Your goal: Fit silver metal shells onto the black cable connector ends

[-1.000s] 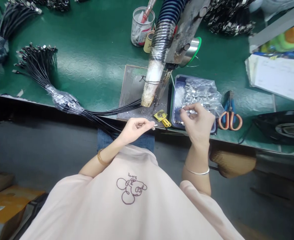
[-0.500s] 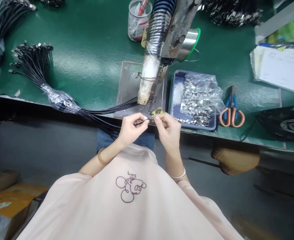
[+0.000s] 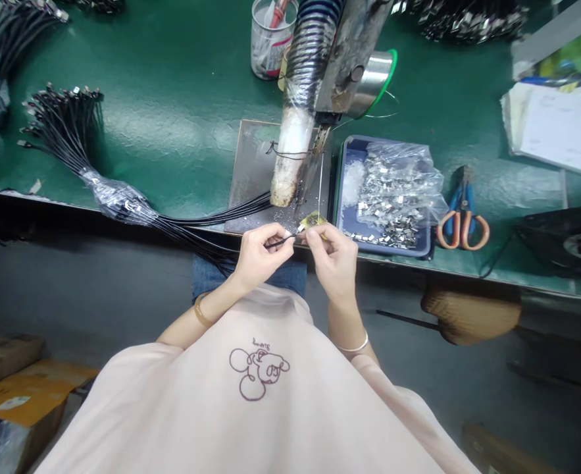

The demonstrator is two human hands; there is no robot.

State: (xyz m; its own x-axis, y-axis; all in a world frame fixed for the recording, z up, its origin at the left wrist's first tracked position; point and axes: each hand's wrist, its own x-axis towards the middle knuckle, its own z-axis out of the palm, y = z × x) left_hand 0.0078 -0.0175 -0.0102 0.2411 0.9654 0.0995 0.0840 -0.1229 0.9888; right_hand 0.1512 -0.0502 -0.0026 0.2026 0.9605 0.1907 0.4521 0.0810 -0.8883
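My left hand [image 3: 265, 250] pinches a thin black cable [image 3: 280, 243] close to its end. A small shiny metal piece [image 3: 301, 228] shows at the cable's tip, between my two hands. My right hand [image 3: 334, 255] is closed, thumb against fingers, just right of that tip; whatever it pinches is too small or hidden to tell. Just beyond the fingertips lies a yellowish piece [image 3: 312, 220] on the grey plate [image 3: 251, 158]. A thin strand of solder wire [image 3: 320, 178] hangs down to it from the soldering holder [image 3: 342, 85].
A white-ended fume hose [image 3: 290, 151] hangs over the plate. Right of it stand a blue tray [image 3: 339, 220] of metal connector shells and orange-handled pliers [image 3: 462, 220]. A wrapped cable bundle [image 3: 120, 196] lies left. Behind are a solder spool [image 3: 374, 82] and clear cup [image 3: 270, 46].
The metal piece at the cable's tip now shows more plainly between my hands. Both hands keep nearly the same place; the view has shifted slightly.
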